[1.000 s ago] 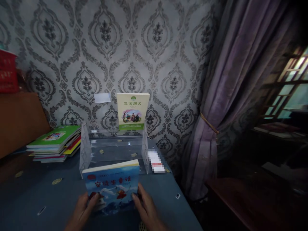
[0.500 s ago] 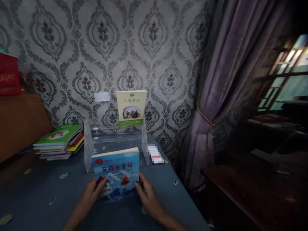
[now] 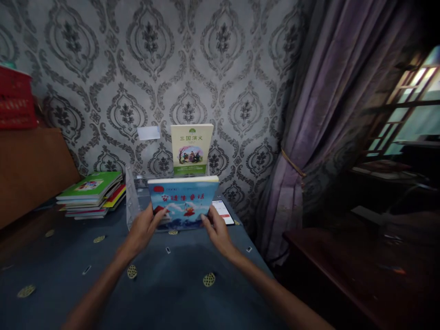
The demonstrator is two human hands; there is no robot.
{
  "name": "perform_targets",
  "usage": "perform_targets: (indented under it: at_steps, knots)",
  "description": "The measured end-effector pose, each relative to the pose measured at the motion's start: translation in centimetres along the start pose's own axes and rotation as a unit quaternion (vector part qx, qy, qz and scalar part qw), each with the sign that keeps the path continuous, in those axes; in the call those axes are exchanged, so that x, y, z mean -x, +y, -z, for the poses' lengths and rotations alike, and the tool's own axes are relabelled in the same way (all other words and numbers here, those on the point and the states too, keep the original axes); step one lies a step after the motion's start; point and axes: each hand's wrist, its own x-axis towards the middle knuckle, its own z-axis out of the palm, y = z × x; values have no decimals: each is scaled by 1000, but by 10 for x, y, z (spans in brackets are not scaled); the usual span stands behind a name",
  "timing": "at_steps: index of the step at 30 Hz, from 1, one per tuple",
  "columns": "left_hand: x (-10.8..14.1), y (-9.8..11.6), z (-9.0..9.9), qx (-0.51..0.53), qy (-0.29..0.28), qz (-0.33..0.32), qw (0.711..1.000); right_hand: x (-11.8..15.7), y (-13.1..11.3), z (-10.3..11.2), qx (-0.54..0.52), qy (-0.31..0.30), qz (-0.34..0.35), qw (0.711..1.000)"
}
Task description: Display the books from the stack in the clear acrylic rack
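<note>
Between my two hands is a blue picture book (image 3: 182,206), its cover facing me and its top edge tilted slightly. My left hand (image 3: 142,229) grips its left side, with the thumb across the cover. On the other side my right hand (image 3: 218,231) pinches the lower right edge. Just behind the book stands a clear acrylic stand (image 3: 131,199), whose front is mostly hidden by the book. A cream and green book (image 3: 192,149) rests upright at the back right of that stand.
To the left lies a stack of books (image 3: 91,195) beside a brown box (image 3: 34,169) with a red basket (image 3: 15,98) on it. A phone (image 3: 225,213) lies right of the stand on the dark patterned tablecloth (image 3: 172,293). A purple curtain (image 3: 292,206) hangs beyond the table's right edge.
Both hands have carried the blue book forward and slightly right, up to the front of the clear stand. The view has shifted a little.
</note>
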Motion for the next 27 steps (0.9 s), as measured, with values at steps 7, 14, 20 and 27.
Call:
perform_targets:
  at_steps: [7,14,20,27]
  knots:
    - [-85,38,29,-9,77,-104,992,-97,-39,34,38,26,142,989]
    - [-177,64,54,87,120,-205,968,-189,-69,61,62,40,236,969]
    - [-210,63,57,102,132,-235,958,-223,-64,66,96,44,254,961]
    - [-223,45,42,129,80,-190,970,-227,-40,64,88,18,214,973]
